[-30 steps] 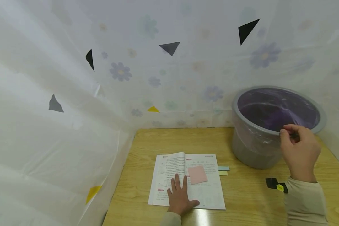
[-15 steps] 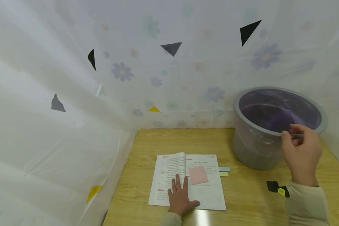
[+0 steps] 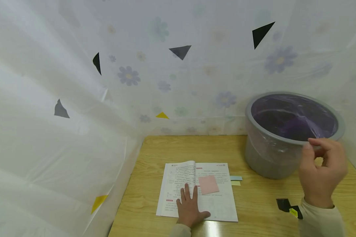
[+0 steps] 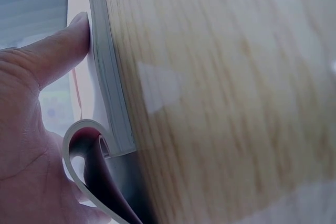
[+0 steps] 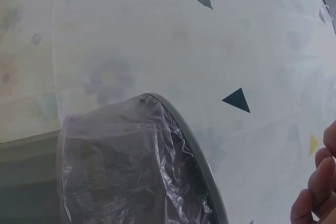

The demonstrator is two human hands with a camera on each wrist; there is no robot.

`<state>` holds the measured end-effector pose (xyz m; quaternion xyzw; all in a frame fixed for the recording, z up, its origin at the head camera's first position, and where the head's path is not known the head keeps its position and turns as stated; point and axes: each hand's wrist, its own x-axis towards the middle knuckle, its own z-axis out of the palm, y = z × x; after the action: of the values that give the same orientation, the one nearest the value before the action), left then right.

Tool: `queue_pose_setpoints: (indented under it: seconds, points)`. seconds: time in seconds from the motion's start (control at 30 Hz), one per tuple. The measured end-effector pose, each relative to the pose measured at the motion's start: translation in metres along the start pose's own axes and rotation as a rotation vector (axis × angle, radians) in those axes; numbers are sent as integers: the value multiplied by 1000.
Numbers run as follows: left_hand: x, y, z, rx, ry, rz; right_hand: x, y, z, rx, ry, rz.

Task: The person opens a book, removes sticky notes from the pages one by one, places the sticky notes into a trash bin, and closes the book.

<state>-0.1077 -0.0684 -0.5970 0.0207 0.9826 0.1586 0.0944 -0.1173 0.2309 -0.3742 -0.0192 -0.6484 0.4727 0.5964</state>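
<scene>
My left hand lies flat with spread fingers on the lower part of an open book. In the left wrist view its thumb presses on the page beside the book's edge, and the cover curls at the spine. A pink sticky note is on the right page. My right hand is raised in front of a grey bin; its thumb and index tips come together near the rim, with nothing visible between them. Its curled fingers show at the right edge of the right wrist view.
Clear plastic bag lines the bin and folds over its rim. Blue and yellow tabs stick out of the book's right side. Black tape pieces are on the wooden table; plastic sheeting encloses it.
My right hand has moved slightly right and down, away from the bin's rim, its thumb and index tips drawing together. The left hand and the book have stayed put.
</scene>
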Motion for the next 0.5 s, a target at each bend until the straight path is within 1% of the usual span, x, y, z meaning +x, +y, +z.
queue_pose_setpoints:
  seconds: [0.17,0.23,0.3,0.4,0.5]
  points:
    - [1,-2,3,10,5,-1,-4,-3,5,117,63,-37]
    - [1,-2,4,7,7,-1,-8,-3,7,171,71,-49]
    - [1,-2,5,-1,5,-2,-14,-4,11,203,74,-86]
    - [1,-2,5,-2,9,-1,-25,-4,18,225,49,-161]
    - [1,-2,6,7,12,1,-36,-4,25,229,-3,-238]
